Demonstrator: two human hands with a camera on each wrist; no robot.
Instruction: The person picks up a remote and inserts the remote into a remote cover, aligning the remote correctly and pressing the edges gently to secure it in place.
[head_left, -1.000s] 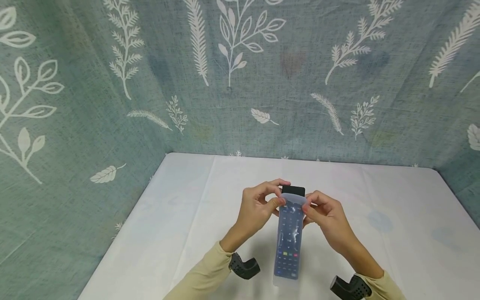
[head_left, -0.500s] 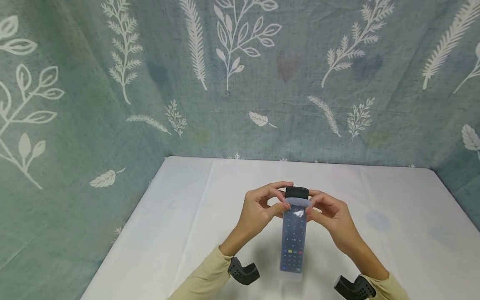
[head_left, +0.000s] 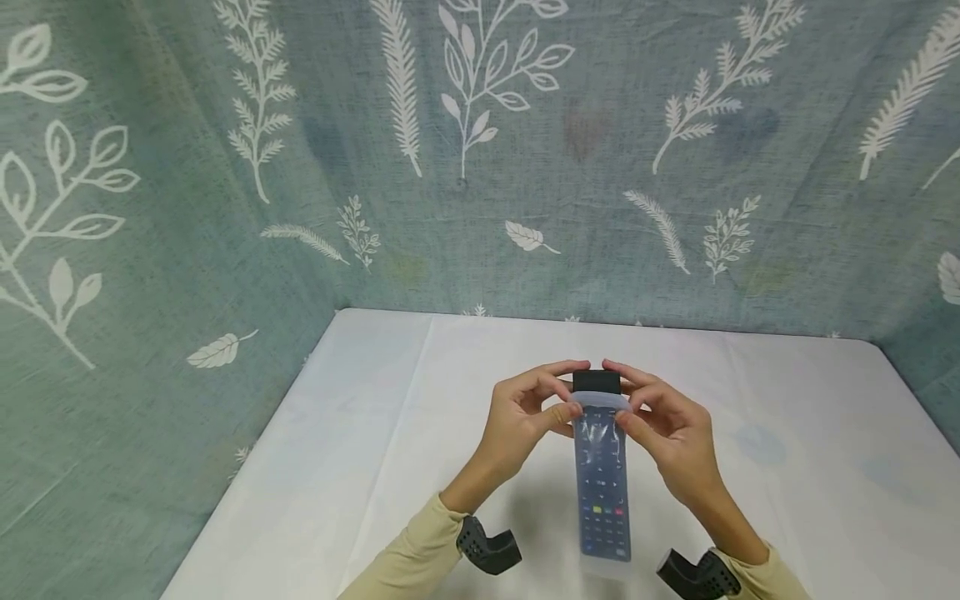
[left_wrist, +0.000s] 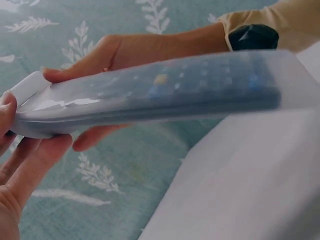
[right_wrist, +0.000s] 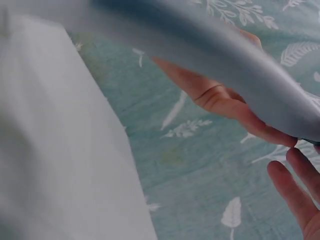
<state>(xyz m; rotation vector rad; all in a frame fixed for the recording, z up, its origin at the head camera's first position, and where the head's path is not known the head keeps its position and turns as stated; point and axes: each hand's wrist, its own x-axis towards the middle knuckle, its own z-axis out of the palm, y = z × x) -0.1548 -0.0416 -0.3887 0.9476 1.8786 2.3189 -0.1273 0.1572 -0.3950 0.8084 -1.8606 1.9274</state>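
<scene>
The left hand point(head_left: 517, 421) has its thumb and fingers pinching one edge of a clear cover point(head_left: 602, 401) at its mouth; the right hand point(head_left: 675, 427) pinches the opposite edge in the same way, its thumb on the front face; each hand also reaches a fingertip to the top of the black end point(head_left: 596, 381) that juts out past the mouth. Between them, and held up over the desk point(head_left: 375, 450), is a remote control point(head_left: 601, 475); it lies inside the clear cover with its small buttons facing up, a yellow and a red one among them, and the lower end of the cover runs on a little past it; the left wrist view shows the covered body sloping in the air, with the right hand on its far side; in the right wrist view it is too blurred to read the buttons. Farther out come tan sleeves point(head_left: 408, 554) and a black wrist camera on each arm point(head_left: 489, 546); the desk is white; around it hangs a grey-green cloth point(head_left: 450, 242) printed with pale leaves and sprigs.
</scene>
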